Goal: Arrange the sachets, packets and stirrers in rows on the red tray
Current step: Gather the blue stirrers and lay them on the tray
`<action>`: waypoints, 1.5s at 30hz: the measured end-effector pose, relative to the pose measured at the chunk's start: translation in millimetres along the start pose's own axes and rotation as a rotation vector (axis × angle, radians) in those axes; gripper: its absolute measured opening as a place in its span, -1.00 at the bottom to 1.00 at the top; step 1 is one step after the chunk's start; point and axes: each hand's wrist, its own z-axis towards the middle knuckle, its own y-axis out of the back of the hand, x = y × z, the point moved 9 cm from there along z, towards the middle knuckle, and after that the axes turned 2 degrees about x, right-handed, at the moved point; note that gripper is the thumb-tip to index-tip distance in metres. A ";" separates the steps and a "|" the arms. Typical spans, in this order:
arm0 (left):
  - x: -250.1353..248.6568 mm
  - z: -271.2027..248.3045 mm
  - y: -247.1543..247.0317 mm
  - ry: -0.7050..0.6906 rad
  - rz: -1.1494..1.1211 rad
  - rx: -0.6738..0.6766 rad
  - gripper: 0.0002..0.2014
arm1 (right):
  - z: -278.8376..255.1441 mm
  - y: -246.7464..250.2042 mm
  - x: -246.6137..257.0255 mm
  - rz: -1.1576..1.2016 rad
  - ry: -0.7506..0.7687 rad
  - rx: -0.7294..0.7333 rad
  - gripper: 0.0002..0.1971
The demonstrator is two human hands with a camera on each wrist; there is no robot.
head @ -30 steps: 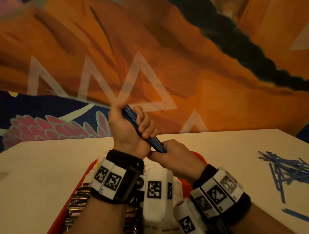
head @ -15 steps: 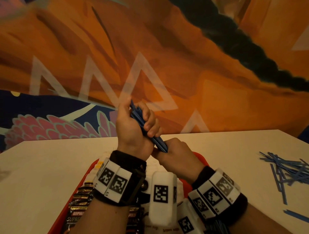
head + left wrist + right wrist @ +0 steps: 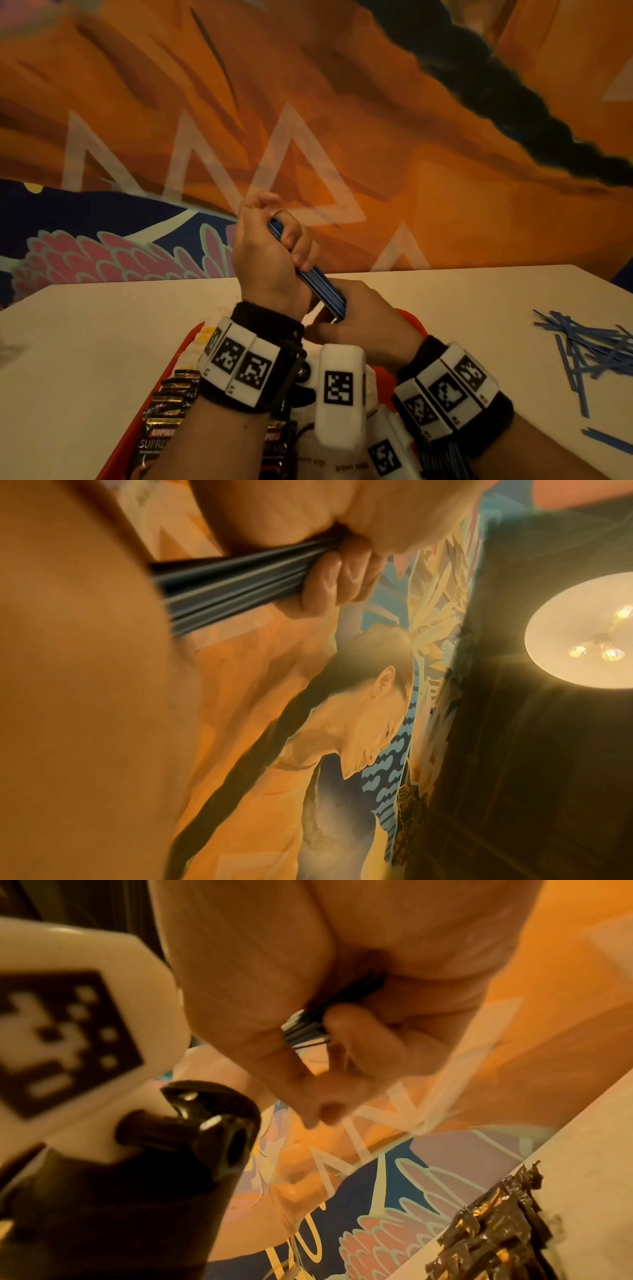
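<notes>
Both hands hold one bundle of blue stirrers [image 3: 317,286] slanted above the red tray [image 3: 412,323]. My left hand [image 3: 274,253] grips the bundle's upper part, its fingers [image 3: 339,582] curled round the stirrers [image 3: 232,580]. Lower down, my right hand [image 3: 359,318] pinches the bundle's bottom end [image 3: 304,1030] between thumb and fingers. On the tray's left side lie several black coffee sachets [image 3: 171,407], which also show in the right wrist view [image 3: 496,1240]. White brown sugar packets [image 3: 311,460] lie on the tray beneath my wrists, mostly hidden.
A loose pile of blue stirrers [image 3: 589,346] lies on the pale table [image 3: 102,342] at the right, with one stray stirrer [image 3: 606,442] nearer me. A painted wall [image 3: 376,120] rises just behind the table's far edge.
My left hand has shifted a little to the right and the bundle now stands slightly steeper. The right hand keeps hold of the lower end.
</notes>
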 end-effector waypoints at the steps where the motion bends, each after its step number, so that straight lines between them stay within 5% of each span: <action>1: 0.4 -0.3 -0.8 0.000 0.002 0.011 -0.77 | 1.0 1.3 -1.3 0.016 -0.004 -0.020 -0.87; 5: 11.8 -4.2 -9.4 0.096 -0.012 0.068 -0.48 | 0.9 16.8 -9.0 0.027 -0.073 -0.116 -0.71; 9: 24.6 -7.2 -16.2 0.246 -0.001 0.115 -0.46 | -3.5 36.0 -9.0 0.049 -0.047 -0.206 -0.59; 13: 23.6 -1.5 1.0 0.282 -0.196 0.011 -0.49 | -3.5 32.0 9.0 0.015 0.115 -0.164 -0.81; 16: 19.3 3.4 20.2 0.262 -0.413 -0.078 -0.43 | -3.4 35.4 13.3 0.242 0.182 -0.106 -0.60; 21: 19.2 6.7 24.6 0.241 -0.563 -0.108 -0.43 | -10.1 71.7 5.2 0.701 0.197 -0.452 -0.56; 27: 44.2 -14.0 -6.7 0.306 -0.570 -0.064 -0.46 | -17.3 75.7 11.8 0.789 0.250 -0.565 -0.55; 33: 60.3 -22.3 -12.9 0.396 -0.601 -0.053 -0.48 | -16.5 77.3 14.6 0.685 0.264 -0.554 -0.69; 35: 55.9 -17.2 -7.8 0.384 -0.616 -0.069 -0.46 | -10.4 71.0 22.3 0.608 0.285 -0.388 -0.66; 39: 30.2 -5.0 10.1 0.261 -0.486 -0.149 -0.48 | -8.7 34.1 28.1 0.058 0.186 0.081 -0.41; 41: 23.4 -4.0 12.6 0.221 -0.423 -0.151 -0.50 | -10.2 29.3 23.4 -0.068 0.107 0.071 -0.40; 44: 25.5 -7.5 5.0 0.205 -0.361 -0.102 -0.56 | -8.5 40.1 26.0 -0.238 0.135 -0.129 -0.93; 45: 27.7 -8.5 2.7 0.211 -0.348 -0.088 -0.59 | -8.5 43.3 25.8 -0.324 0.137 -0.161 -0.81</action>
